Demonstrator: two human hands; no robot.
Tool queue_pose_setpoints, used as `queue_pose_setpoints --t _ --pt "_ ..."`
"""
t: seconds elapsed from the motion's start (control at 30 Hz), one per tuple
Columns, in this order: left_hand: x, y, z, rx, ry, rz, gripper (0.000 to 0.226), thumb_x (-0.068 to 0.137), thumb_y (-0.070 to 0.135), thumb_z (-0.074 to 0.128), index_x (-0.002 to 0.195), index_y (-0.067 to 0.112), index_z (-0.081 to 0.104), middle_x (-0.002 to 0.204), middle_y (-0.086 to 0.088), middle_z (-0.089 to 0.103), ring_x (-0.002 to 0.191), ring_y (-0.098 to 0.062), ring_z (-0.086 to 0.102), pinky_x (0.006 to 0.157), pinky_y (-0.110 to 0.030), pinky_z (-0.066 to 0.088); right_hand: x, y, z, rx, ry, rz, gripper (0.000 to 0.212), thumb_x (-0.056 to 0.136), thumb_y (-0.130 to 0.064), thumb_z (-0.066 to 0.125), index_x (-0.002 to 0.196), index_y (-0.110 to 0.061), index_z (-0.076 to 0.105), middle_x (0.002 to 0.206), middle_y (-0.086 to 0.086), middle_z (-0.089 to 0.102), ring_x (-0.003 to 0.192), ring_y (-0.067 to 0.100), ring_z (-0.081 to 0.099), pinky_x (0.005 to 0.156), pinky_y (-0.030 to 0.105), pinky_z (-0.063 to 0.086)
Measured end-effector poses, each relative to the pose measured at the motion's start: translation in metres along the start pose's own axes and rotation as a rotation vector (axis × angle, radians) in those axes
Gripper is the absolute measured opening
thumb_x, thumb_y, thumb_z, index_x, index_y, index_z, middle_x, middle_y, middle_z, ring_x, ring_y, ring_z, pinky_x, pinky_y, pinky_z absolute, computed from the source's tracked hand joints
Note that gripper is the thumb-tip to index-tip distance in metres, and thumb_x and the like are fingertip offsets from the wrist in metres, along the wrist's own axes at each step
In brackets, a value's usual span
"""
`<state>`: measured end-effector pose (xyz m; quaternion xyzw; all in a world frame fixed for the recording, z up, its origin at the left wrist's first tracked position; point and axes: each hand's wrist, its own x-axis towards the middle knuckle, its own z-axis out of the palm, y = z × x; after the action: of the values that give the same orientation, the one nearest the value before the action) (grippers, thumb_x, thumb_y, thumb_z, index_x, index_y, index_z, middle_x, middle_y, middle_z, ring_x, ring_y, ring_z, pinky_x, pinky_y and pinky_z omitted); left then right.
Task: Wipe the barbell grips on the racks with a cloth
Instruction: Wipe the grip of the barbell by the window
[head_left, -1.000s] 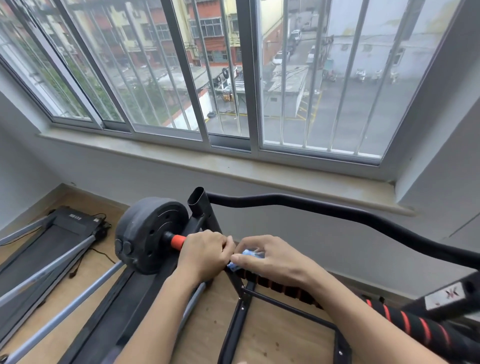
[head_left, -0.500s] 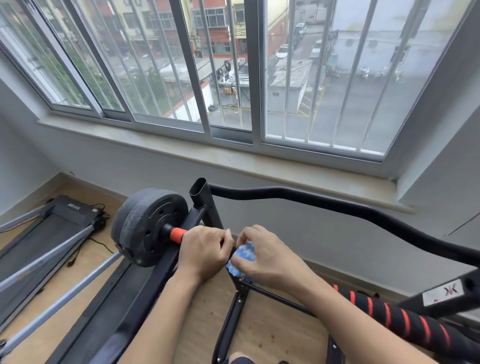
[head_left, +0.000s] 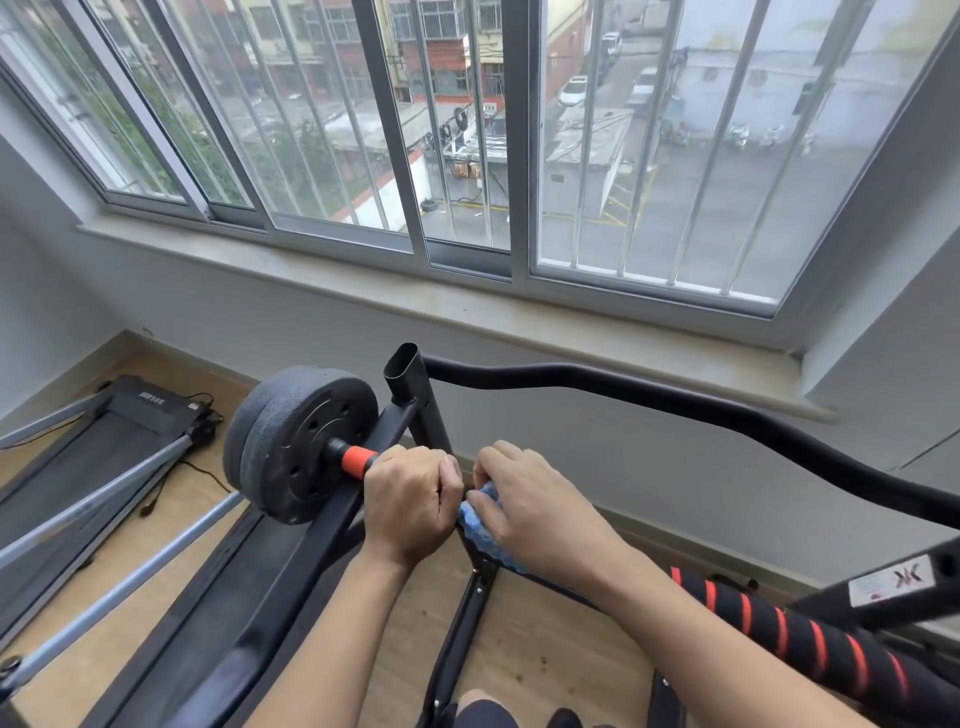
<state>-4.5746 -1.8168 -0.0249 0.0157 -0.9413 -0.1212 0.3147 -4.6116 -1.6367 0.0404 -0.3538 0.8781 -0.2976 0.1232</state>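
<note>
Cloth (head_left: 480, 525) sits bunched under right hand (head_left: 540, 512) fingers (head_left: 491, 462).

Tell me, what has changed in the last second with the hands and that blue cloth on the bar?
The right hand has drawn the blue cloth along the bar toward the left hand, so the two now sit closer and more cloth shows. The striped grip is more exposed. The left hand keeps gripping the bar beside the orange collar; the weight plate stays put.

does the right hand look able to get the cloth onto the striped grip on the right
Probably yes: the right hand holds the blue cloth, and the striped grip lies bare beside that forearm with nothing between.
</note>
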Motion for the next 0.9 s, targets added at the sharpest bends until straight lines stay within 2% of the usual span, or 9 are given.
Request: queue_pose_setpoints --t 0.1,0.23,0.3,0.47,0.6,0.73,0.83,0.9 --pt "0.0 0.0 -0.002 -0.021 0.002 -0.006 0.047 0.102 0.021 0.034 0.062 0.016 0.059 0.061 0.003 0.059 0.053 -0.021 0.051 0.061 -0.04 0.044 0.003 -0.006 0.001 -0.078 -0.021 0.005 0.014 0.105 -0.036 0.04 0.098 -0.024 0.043 0.099 -0.007 0.046 0.093 0.017 0.043 0.08 0.041 0.05" --pt "-0.004 0.003 -0.003 -0.052 0.024 -0.015 0.044 0.102 0.02 0.034 0.065 0.017 0.059 0.064 0.005 0.06 0.057 -0.018 0.052 0.066 -0.037 0.041 0.01 -0.011 -0.001 -0.058 -0.053 0.088 0.012 0.106 -0.031 0.04 0.1 -0.021 0.042 0.089 -0.008 0.043 0.087 0.019 0.046 0.077 0.04 0.048" --pt "-0.005 0.005 -0.004 -0.05 0.026 -0.018 0.044 0.103 0.02 0.034 0.067 0.017 0.059 0.064 0.005 0.06 0.058 -0.019 0.052 0.067 -0.037 0.041 0.013 -0.011 0.0 -0.047 -0.057 0.124 0.012 0.105 -0.031 0.041 0.101 -0.021 0.042 0.093 -0.003 0.052 0.086 0.021 0.054 0.078 0.044 0.053" --pt "-0.003 0.005 -0.013 -0.018 -0.095 -0.006 0.043 0.106 0.025 0.03 0.07 0.019 0.052 0.064 0.006 0.054 0.058 -0.017 0.048 0.065 -0.041 0.044 0.009 -0.006 -0.004 0.081 -0.062 0.135 0.025 0.104 -0.047 0.035 0.097 -0.024 0.043 0.092 0.001 0.057 0.084 0.02 0.053 0.077 0.043 0.051" --pt "-0.004 0.005 -0.015 -0.038 -0.144 -0.038 0.04 0.105 0.027 0.03 0.072 0.021 0.051 0.066 0.009 0.051 0.061 -0.016 0.046 0.068 -0.04 0.041 0.001 -0.001 -0.01 0.156 -0.107 0.114 0.038 0.095 -0.066 0.037 0.091 -0.029 0.046 0.099 -0.004 0.056 0.089 0.012 0.052 0.076 0.035 0.046" --pt "-0.005 0.007 -0.016 -0.035 -0.155 -0.07 0.038 0.105 0.027 0.031 0.073 0.023 0.051 0.067 0.009 0.052 0.063 -0.014 0.047 0.071 -0.037 0.039 0.005 0.003 -0.013 0.119 -0.116 0.074 0.024 0.093 -0.049 0.057 0.094 -0.026 0.052 0.095 -0.009 0.056 0.089 0.012 0.053 0.077 0.03 0.049" --pt "-0.005 0.005 -0.021 -0.041 -0.195 -0.062 0.039 0.105 0.029 0.03 0.074 0.024 0.053 0.067 0.011 0.052 0.065 -0.012 0.046 0.073 -0.035 0.038 0.01 0.002 -0.012 0.148 -0.153 0.101 0.02 0.09 -0.047 0.061 0.094 -0.029 0.052 0.09 -0.01 0.061 0.081 0.009 0.06 0.067 0.027 0.051" --pt "-0.003 0.007 -0.026 -0.034 -0.252 -0.081 0.046 0.105 0.033 0.029 0.07 0.022 0.056 0.064 0.01 0.053 0.064 -0.012 0.048 0.074 -0.035 0.04 0.012 0.0 -0.009 0.183 -0.183 0.133 0.02 0.089 -0.045 0.061 0.093 -0.028 0.051 0.091 -0.007 0.063 0.082 0.011 0.063 0.069 0.031 0.054"
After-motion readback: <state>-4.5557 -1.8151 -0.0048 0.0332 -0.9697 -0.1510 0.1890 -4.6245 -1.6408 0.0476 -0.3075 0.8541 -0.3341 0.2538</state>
